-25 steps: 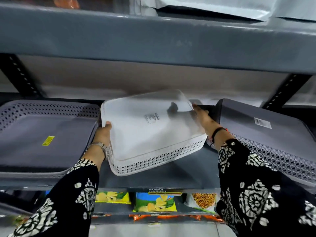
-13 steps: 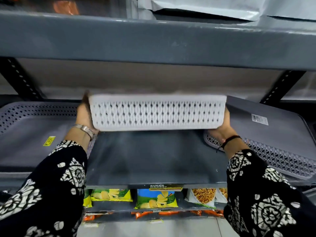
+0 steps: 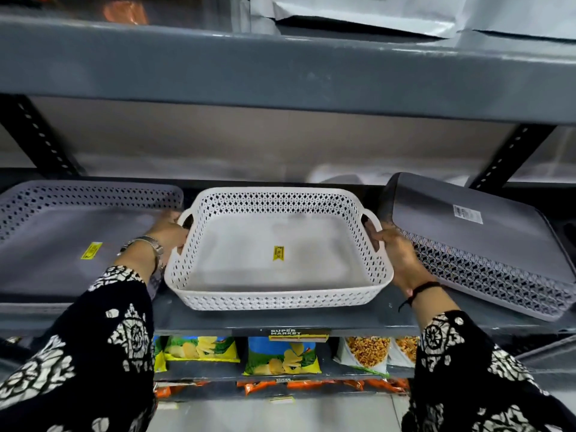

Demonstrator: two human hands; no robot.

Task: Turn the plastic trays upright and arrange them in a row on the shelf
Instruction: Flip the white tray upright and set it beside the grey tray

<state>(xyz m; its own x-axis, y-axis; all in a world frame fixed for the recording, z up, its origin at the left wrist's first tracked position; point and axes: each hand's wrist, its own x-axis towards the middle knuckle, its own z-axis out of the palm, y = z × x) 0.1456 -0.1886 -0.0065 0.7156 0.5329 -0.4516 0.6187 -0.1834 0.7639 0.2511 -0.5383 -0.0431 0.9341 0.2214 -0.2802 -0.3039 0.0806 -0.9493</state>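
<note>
A white perforated plastic tray (image 3: 249,275) sits upright, open side up, in the middle of the grey shelf (image 3: 193,319), a yellow sticker on its floor. My left hand (image 3: 170,230) grips its left handle and my right hand (image 3: 394,254) grips its right handle. To the left a grey tray (image 3: 62,244) stands upright with a yellow sticker inside. To the right another grey tray (image 3: 486,244) lies upside down, tilted, its flat bottom with a white label facing up.
A grey upper shelf (image 3: 280,73) hangs close overhead. Black slotted uprights (image 3: 40,135) stand at the back corners. Snack packets (image 3: 280,357) fill the shelf below. A narrow gap separates the white tray from each grey neighbour.
The white tray was bottom-up and tilted, then stood on edge in both hands, and now rests open side up on the shelf. Both hands have shifted to its handles.
</note>
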